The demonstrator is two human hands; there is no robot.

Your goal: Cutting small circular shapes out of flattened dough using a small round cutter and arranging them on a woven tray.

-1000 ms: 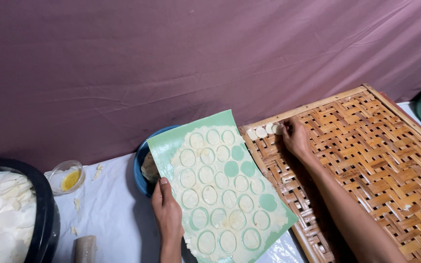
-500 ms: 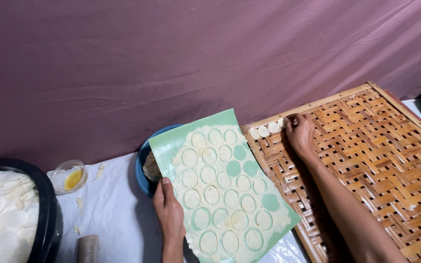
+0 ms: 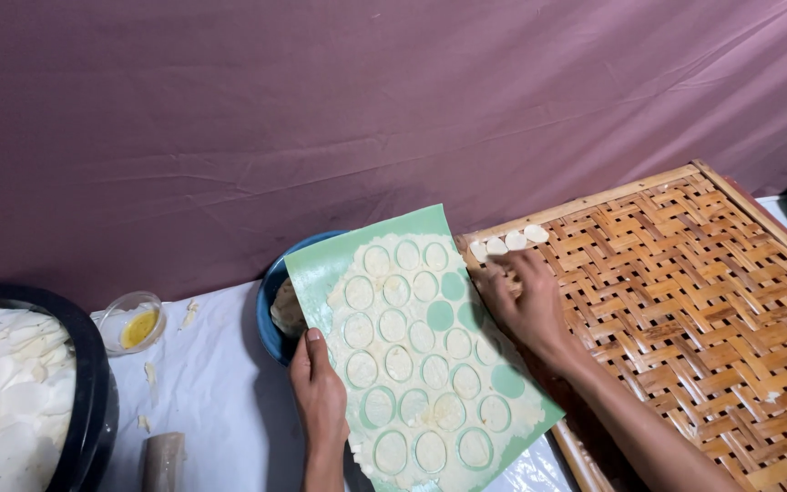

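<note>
L hand [image 3: 321, 392] grips green sheet [image 3: 412, 301] w/ cut dough rounds [image 3: 393, 323]; R hand [image 3: 526, 301] on woven tray [image 3: 703, 301], fingers curled by dough discs [image 3: 507, 243], grip unclear

Both forearms are bare, with no sleeves, rings or watch showing; left hand [image 3: 321, 392], right hand [image 3: 526, 305].

the left hand [image 3: 321, 394] grips the left edge of a green sheet [image 3: 321, 264] covered with dough cut into circles. the right hand [image 3: 526, 305] rests on a woven bamboo tray [image 3: 685, 292], fingers just below small white dough rounds [image 3: 508, 243]. a blue bowl [image 3: 270, 301] sits under the sheet.
</note>
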